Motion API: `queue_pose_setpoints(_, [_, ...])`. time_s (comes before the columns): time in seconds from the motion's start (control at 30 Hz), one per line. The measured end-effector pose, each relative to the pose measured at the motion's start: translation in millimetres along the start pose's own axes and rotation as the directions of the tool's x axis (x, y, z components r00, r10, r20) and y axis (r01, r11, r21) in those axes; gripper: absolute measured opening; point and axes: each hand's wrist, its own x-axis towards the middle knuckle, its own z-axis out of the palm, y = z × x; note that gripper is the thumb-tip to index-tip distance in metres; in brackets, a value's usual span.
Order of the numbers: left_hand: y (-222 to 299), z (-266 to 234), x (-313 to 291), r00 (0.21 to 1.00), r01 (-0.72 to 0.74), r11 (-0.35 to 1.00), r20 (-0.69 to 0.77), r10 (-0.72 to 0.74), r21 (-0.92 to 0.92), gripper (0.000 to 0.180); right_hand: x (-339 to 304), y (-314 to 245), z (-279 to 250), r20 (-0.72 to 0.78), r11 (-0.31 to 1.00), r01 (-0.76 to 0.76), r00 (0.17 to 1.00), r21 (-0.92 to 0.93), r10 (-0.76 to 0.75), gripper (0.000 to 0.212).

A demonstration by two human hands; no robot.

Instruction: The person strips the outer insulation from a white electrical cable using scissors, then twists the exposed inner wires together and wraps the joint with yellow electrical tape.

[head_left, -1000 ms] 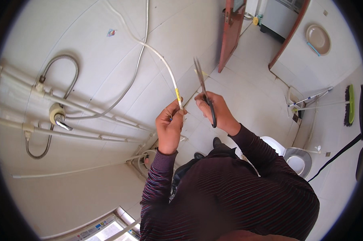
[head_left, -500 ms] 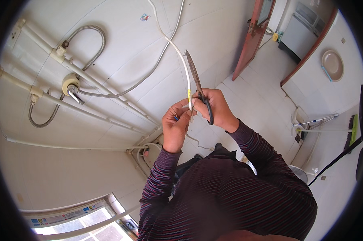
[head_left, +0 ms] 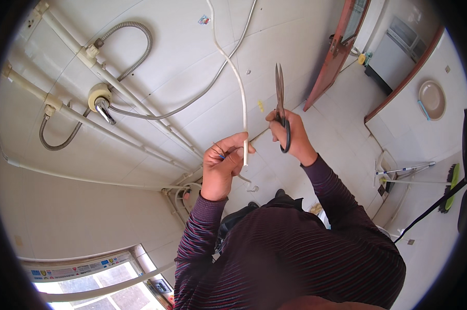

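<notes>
White-tiled wall (head_left: pixel 182 46) and floor (head_left: pixel 342 124) lie beyond hands (head_left: pixel 219 168) holding scissors (head_left: pixel 280 95) and cord (head_left: pixel 244 101).

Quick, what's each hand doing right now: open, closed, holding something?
Left hand: closed, gripping the white tube near its end.
Right hand: closed, holding scissors by their black handles.

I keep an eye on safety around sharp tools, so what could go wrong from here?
The scissors in the right hand have bare, pointed blades; brought close to the left hand, they might nick its fingers.

Only a short end of the white tube sticks out below the left fingers, so it could slip.

The tube also crosses the grey hose in this view; a pull might snag them if they touch.
</notes>
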Motion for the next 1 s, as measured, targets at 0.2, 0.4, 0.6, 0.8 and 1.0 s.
queue_pose_setpoints(0.2, [-1, 6, 14, 0.973, -0.19, 0.904, -0.051, 0.226, 0.383, 0.029, -37, -21, 10, 0.054, 0.971, 0.111, 0.991, 0.211, -0.125, 0.021])
queue_pose_setpoints(0.4, [1, 21, 42, 0.86, -0.46, 0.709, 0.072, 0.505, 0.535, 0.02, -35, -53, 17, 0.013, 0.849, 0.515, 0.854, 0.118, -0.52, 0.022])
queue_pose_setpoints(0.6, [16, 35, 46, 0.849, -0.469, 0.668, 0.089, 0.52, 0.578, 0.014, -20, -75, 14, -0.022, 0.837, 0.536, 0.843, 0.106, -0.537, 0.014])
queue_pose_setpoints(0.8, [56, 43, 40, 0.788, -0.51, 0.419, 0.213, 0.577, 0.751, 0.016, 8, -149, -4, -0.014, 0.877, 0.456, 0.888, 0.154, -0.459, 0.016])
queue_pose_setpoints(1.0, [91, 67, 47, 0.795, -0.537, 0.437, 0.259, 0.549, 0.722, 0.014, 43, -212, 24, 0.233, 0.846, 0.498, 0.814, 0.192, -0.532, 0.017])
